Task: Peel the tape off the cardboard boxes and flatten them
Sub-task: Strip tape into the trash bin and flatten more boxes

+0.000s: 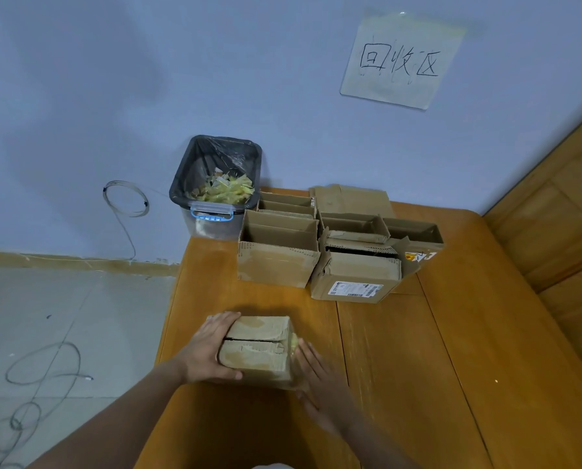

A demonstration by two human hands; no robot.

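The left hand wraps the left end of a small cardboard box, fingers curled over the far top edge and thumb along the near lower side — a firm grip on it. The right hand lies against the box's right end with fingers straight and close together, pressing flat rather than curling round. The box sits on the near part of the wooden bench, its two top flaps closed with a dark slit between them; the flap surfaces look scuffed and torn, and a bit of yellowish tape shows at the right end, just beside the right hand's fingertips.

Farther back on the bench stand more boxes, close together. An open box with its flaps up is at the left; just beside it on the right is a box with a shipping label on its front and crumpled flaps. Behind these are other open boxes, touching one another, reaching back to the wall.

Off the bench's far left corner stands a bin lined with a black bag, holding a heap of yellowish tape scraps. A paper sign with handwritten characters is stuck to the blue wall above. A loop of thin cable hangs on the wall at the left — more cable lies on the grey floor.
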